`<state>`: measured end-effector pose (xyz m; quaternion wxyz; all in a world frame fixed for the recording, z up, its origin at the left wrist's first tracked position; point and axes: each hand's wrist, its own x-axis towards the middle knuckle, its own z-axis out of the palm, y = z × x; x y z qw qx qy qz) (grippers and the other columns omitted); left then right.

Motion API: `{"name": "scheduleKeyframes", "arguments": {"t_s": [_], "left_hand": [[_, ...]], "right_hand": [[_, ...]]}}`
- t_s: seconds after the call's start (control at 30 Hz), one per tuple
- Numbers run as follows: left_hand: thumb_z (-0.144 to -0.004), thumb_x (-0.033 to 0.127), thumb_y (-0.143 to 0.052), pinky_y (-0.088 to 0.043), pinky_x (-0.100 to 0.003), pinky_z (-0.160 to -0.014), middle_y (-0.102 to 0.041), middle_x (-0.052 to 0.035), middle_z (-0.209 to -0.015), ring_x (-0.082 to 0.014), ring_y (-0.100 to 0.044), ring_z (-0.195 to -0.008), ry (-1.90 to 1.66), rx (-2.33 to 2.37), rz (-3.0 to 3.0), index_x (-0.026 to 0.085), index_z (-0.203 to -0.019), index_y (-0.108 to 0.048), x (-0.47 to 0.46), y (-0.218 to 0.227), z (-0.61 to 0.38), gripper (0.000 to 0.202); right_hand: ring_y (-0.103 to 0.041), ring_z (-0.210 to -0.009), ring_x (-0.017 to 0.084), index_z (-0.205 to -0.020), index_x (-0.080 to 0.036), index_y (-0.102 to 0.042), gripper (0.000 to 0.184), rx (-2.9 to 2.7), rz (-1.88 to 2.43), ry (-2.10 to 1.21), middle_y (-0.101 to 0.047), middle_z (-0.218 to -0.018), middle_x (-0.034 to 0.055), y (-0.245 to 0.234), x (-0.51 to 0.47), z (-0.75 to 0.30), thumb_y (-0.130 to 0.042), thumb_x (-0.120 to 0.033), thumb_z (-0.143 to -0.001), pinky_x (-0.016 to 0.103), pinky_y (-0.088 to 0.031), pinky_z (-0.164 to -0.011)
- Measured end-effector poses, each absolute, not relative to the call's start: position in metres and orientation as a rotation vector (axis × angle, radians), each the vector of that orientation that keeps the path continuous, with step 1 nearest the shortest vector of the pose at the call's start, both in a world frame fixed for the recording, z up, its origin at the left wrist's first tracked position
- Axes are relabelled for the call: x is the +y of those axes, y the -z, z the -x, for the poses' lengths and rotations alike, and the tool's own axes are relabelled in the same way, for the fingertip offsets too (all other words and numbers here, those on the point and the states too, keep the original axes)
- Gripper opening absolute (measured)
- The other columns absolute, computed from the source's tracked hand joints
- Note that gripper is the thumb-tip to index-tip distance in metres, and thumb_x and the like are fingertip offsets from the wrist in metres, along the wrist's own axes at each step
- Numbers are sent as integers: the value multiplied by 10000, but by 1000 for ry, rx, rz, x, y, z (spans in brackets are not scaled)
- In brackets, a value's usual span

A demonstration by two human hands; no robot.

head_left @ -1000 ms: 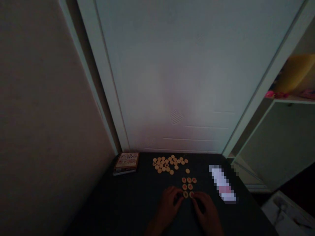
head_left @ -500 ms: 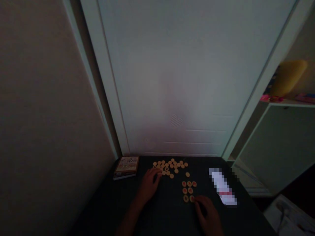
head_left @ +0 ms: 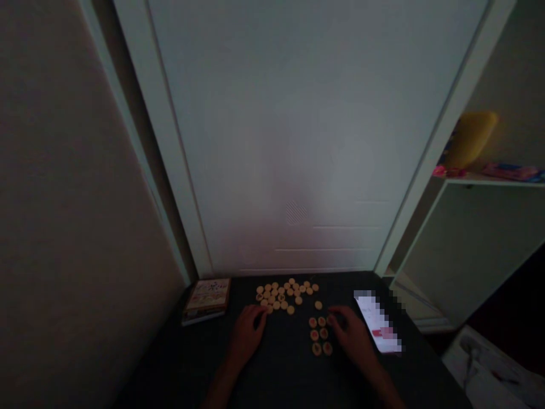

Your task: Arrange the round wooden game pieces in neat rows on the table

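The room is dim. On a dark table (head_left: 272, 375) lies a loose heap of several round wooden game discs (head_left: 283, 294) near the far edge. Closer to me, several discs with red marks (head_left: 319, 335) lie face up in short rows. My left hand (head_left: 247, 335) rests on the table with its fingers curled at the near left edge of the heap. Reaching forward, my right hand (head_left: 351, 335) has its fingertips at the top right disc of the rows. What either hand holds, if anything, is too dark to see.
A small printed box (head_left: 206, 298) lies at the table's far left corner. A blurred white flat thing (head_left: 378, 324) lies right of my right hand. A pale door (head_left: 298, 142) stands behind the table, and a shelf unit (head_left: 481, 187) with a yellow item is on the right.
My left hand left the rows and went forward-left to the heap. My right hand moved from the bottom of the rows up to their top right. The view shifted slightly.
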<state>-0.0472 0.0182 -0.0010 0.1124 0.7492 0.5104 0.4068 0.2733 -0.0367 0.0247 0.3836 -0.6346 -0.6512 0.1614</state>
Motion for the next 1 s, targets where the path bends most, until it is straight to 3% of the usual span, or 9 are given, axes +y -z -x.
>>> {"name": "scheduleKeyframes", "arguments": {"t_s": [0.3,0.53,0.7,0.9,1.0], "left_hand": [[-946,334,-509,-565,-369,-854,-769,-52,-983,-228,-717,-905,-1152,1561,-2095,245,-1007,-720,12,2,46,237],[-944,348,-519,-563,-316,-784,-786,-29,-926,-209,-734,-833,-1116,1582,-2002,248,-1014,-722,10,-1,45,236],[-939,363,-520,-555,-307,-753,-789,-26,-902,-213,-735,-812,-1118,1584,-1941,252,-1007,-728,9,-3,45,245],[-929,380,-521,-554,-292,-728,-790,-19,-869,-201,-732,-764,-1116,1558,-1898,245,-998,-731,6,-10,45,260],[-917,401,-531,-561,-287,-718,-793,-21,-870,-203,-735,-766,-1105,1527,-1876,241,-1000,-732,4,-16,43,270]], "right_hand": [[-664,-1090,261,-1076,-183,-727,320,-1866,1565,-400,-741,-1129,99,-38,64,-258,-652,-199,-766,367,-478,-989],[-678,-1023,237,-977,-177,-748,315,-1958,1558,-362,-764,-1051,94,-38,77,-254,-589,-77,-725,343,-492,-921],[-689,-933,213,-929,-183,-751,245,-1985,1553,-354,-763,-965,74,-43,75,-253,-568,-114,-781,315,-497,-877],[-676,-962,218,-1047,-194,-728,271,-1989,1444,-392,-718,-1039,89,-70,49,-243,-524,-171,-869,332,-506,-891],[-676,-956,185,-1096,-237,-702,265,-2005,1352,-446,-708,-1051,49,-82,15,-226,-512,-218,-913,285,-520,-870]]}}
